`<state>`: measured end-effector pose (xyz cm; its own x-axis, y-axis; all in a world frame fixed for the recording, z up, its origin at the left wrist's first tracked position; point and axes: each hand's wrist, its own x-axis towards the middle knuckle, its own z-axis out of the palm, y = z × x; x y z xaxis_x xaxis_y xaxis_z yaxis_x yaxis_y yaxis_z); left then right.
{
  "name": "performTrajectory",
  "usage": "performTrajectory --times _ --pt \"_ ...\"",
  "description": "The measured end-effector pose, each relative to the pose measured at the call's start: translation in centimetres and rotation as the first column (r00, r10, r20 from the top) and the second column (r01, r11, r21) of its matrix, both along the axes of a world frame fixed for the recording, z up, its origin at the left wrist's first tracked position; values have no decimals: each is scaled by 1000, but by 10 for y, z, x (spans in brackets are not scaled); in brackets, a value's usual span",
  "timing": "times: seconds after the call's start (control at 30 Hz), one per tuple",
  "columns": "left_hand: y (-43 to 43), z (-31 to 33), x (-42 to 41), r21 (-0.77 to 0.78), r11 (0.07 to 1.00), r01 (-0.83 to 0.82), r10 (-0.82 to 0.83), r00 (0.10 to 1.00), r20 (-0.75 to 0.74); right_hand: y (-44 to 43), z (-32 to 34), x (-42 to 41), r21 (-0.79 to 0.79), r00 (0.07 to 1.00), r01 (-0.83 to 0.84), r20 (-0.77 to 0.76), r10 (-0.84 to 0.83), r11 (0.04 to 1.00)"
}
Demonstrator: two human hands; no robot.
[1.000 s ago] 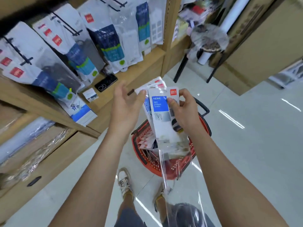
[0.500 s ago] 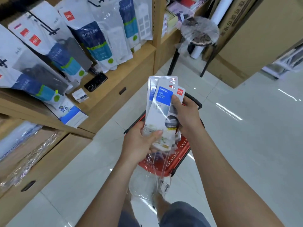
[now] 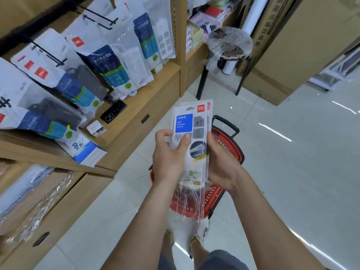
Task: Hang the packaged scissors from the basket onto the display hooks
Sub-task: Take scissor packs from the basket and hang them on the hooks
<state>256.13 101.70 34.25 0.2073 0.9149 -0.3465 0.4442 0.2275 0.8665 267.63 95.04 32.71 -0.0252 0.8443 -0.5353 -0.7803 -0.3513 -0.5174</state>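
Meanwhile, We Held the Scissors Over the Basket

We held a small stack of packaged scissors (image 3: 191, 133) upright between both hands, above the red basket (image 3: 240, 155) standing on the floor tiles. Our left hand (image 3: 169, 152) gripped the stack's left edge, thumb pressed on the front card, fingers (image 3: 163, 134) curled behind. Our right hand (image 3: 222, 164) cupped the right edge, its fingers wrapped round the back, out of sight. The packs' clear lower ends hung between our wrists. To the left, black display hooks (image 3: 99, 15) carried bagged power strips (image 3: 109, 65) over a wooden shelf (image 3: 136, 98), where a black phone (image 3: 113, 112) lay. A plastic-wrapped stool (image 3: 229, 43) stood beyond the basket.
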Motion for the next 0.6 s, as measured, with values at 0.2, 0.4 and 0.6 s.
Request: performTrajectory --times 0.2,0.4,0.6 --pt "47 -4 -3 -1 996 -85 85 996 -8 4 5 -13 33 991 107 79 -109 994" --pt "75 -12 -2 -70 996 49 -47 999 22 10 12 -19 -36 946 245 228 -230 969" --pt "101 -50 4 -119 993 16 1 990 138 -4 -10 5 -172 788 411 561 -254 895"
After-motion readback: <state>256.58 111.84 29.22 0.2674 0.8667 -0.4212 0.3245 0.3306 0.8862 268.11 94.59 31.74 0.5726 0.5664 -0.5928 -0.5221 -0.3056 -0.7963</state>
